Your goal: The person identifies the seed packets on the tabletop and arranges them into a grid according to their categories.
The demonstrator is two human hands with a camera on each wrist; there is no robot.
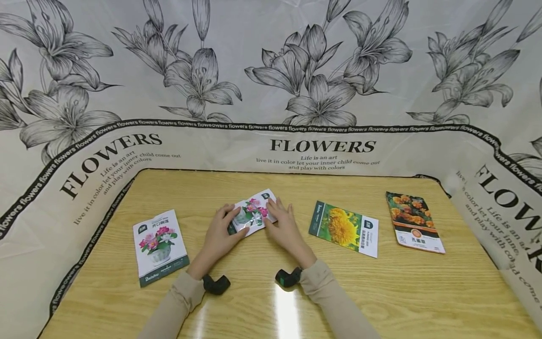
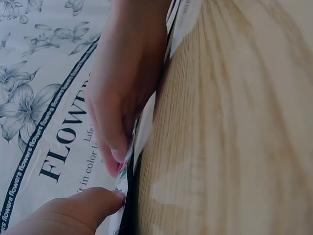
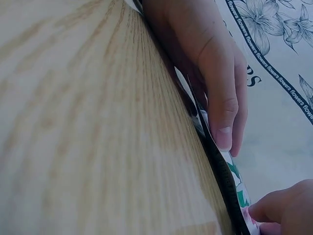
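In the head view a flower seed packet (image 1: 254, 214), with pink blooms in a pale bowl, lies near the middle of the wooden table, slightly askew. My left hand (image 1: 220, 235) touches its left side, thumb by the lower edge. On its right side rests my right hand (image 1: 288, 230), the thumb and fingertips on the printed face. Both hands' fingers look fairly straight. In the left wrist view the left thumb (image 2: 93, 208) presses the packet's edge. From the right wrist view, a dark edge of the packet (image 3: 222, 176) curls a little off the table.
A similar pink-flower packet (image 1: 162, 247) lies at the left. Right of the hands are a yellow-flower packet (image 1: 344, 229) and an orange-flower packet (image 1: 415, 221). Black wrist devices (image 1: 217, 285) sit at both cuffs. Flower-printed cloth (image 1: 315, 157) surrounds the wooden table (image 1: 423, 292).
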